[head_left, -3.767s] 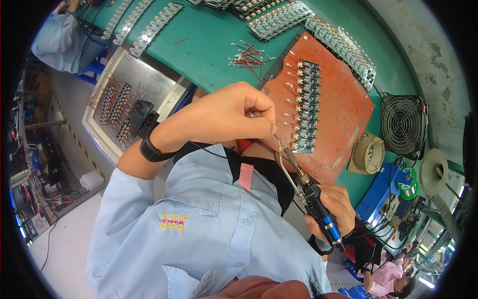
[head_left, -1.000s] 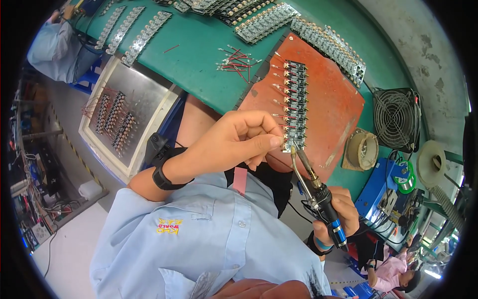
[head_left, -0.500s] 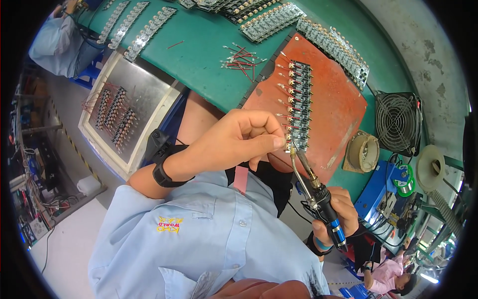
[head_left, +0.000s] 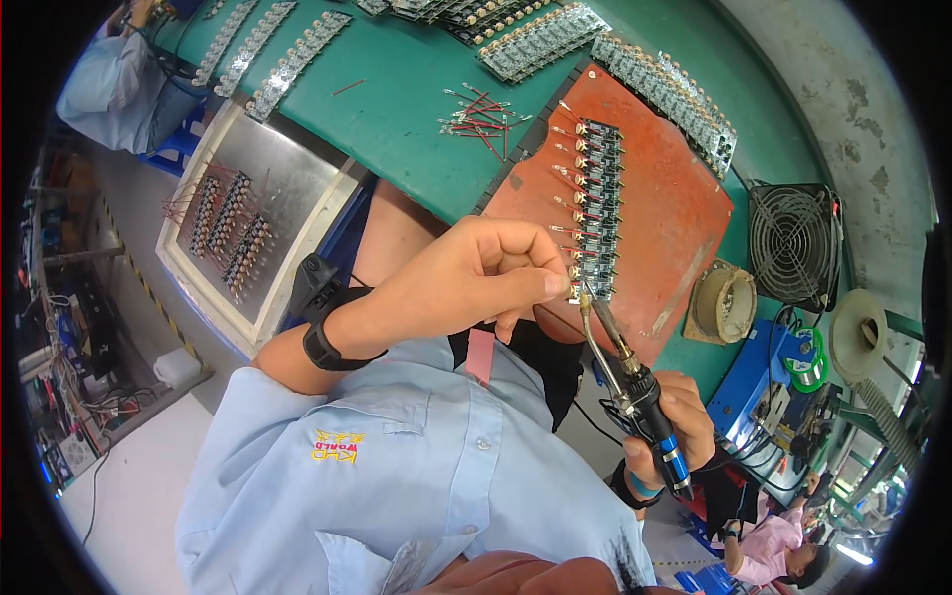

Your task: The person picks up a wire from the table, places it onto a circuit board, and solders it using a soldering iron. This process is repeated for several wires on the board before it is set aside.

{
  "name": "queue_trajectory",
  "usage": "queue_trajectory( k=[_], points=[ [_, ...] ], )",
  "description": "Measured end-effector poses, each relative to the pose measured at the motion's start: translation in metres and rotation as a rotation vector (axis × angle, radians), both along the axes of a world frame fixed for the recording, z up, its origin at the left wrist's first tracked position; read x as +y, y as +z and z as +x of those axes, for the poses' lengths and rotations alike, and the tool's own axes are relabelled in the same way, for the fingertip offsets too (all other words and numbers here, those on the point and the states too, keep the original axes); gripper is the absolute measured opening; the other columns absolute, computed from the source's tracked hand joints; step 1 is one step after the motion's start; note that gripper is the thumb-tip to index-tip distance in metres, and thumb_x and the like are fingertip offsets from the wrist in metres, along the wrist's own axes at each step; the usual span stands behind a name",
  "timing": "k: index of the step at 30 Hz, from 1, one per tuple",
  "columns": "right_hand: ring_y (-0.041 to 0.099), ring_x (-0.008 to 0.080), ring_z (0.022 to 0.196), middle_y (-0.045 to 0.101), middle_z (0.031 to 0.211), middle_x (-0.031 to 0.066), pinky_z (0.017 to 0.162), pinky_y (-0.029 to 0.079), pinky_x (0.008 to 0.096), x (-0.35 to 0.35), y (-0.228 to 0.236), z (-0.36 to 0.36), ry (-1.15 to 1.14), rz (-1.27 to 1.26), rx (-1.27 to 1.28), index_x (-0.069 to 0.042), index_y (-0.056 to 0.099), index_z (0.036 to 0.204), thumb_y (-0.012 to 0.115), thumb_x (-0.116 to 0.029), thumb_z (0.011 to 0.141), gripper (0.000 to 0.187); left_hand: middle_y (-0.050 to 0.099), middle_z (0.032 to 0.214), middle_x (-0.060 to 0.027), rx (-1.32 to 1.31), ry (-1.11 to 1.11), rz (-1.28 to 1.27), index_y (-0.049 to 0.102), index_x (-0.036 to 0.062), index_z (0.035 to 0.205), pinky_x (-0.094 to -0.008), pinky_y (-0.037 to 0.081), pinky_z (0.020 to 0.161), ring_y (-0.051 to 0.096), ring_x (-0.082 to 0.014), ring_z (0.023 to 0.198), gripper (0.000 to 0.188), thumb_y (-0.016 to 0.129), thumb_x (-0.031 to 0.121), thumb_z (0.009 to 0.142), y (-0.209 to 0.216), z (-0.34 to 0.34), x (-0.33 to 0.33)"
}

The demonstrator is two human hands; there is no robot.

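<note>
My right hand (head_left: pixel 680 421) grips a soldering iron (head_left: pixel 650 412), black with a blue band and a thin metal side tube. Its tip meets the near end of a strip of small circuit boards (head_left: pixel 598 188). Several short red wires stick out along the strip's left side. My left hand (head_left: pixel 496 273) is closed in a pinch beside that same end, close to the iron's tip. Whatever its thumb and forefinger hold is hidden. Under the strip lies a reddish-brown board (head_left: pixel 664 208).
Loose red wires (head_left: pixel 481 121) lie on the green tabletop (head_left: pixel 397 109). More board strips (head_left: pixel 545 42) are stacked at the back. At left a white-framed tray (head_left: pixel 283 198) holds wired strips. A fan (head_left: pixel 793 243), a round holder (head_left: pixel 724 305) and a green solder spool (head_left: pixel 808 362) stand at right.
</note>
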State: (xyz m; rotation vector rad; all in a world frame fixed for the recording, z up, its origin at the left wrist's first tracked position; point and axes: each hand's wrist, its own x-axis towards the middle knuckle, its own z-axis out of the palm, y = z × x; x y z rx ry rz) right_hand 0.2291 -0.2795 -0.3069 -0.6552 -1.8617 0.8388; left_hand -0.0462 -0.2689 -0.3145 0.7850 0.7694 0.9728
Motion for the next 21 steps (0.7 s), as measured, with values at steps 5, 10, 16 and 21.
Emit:
queue_trajectory(
  k=[5,10,16,21],
  points=[
    [0.063,0.0296,0.074,0.065,0.082,0.0168,0.065,0.05,0.0388,0.0,-0.003,0.004,-0.021,-0.018,-0.008,0.004,0.057,0.107,0.081,-0.026,0.072,0.051,0.057,0.076,0.0027,0.006,0.005,0.019,0.058,0.0022,0.089,-0.0184,0.042,0.049,0.051,-0.0027,0.055,0.014,0.057,0.016,0.094,0.001,0.001,-0.001],
    [0.063,0.0262,0.076,0.065,0.084,0.0185,0.068,0.05,0.0352,-0.009,-0.007,0.0,-0.145,-0.177,0.112,0.004,0.051,0.115,0.076,-0.028,0.078,0.055,0.057,0.074,0.0003,0.005,0.061,0.067,0.058,0.0022,0.088,-0.0204,0.041,0.049,0.053,-0.0047,0.059,0.009,0.059,0.01,0.092,-0.003,0.008,-0.004],
    [0.064,0.0217,0.068,0.062,0.09,0.0164,0.068,0.052,0.0322,-0.009,-0.011,-0.032,-0.192,-0.357,0.216,0.004,0.043,0.124,0.063,-0.027,0.089,0.051,0.06,0.079,-0.0043,0.576,0.283,0.71,0.062,0.0025,0.091,-0.0254,0.042,0.054,0.057,-0.0116,0.065,0.009,0.067,0.003,0.084,-0.007,0.025,-0.01],
    [0.062,0.016,0.078,0.063,0.09,0.0141,0.074,0.051,0.0271,0.0,-0.008,-0.061,-0.128,-0.483,0.233,0.002,0.043,0.125,0.064,0.001,0.084,0.047,0.06,0.08,-0.0078,0.766,0.307,0.992,0.063,0.0023,0.092,-0.0306,0.044,0.059,0.058,-0.0207,0.071,0.018,0.071,0.0,0.076,-0.014,0.034,-0.013]
  ],
)
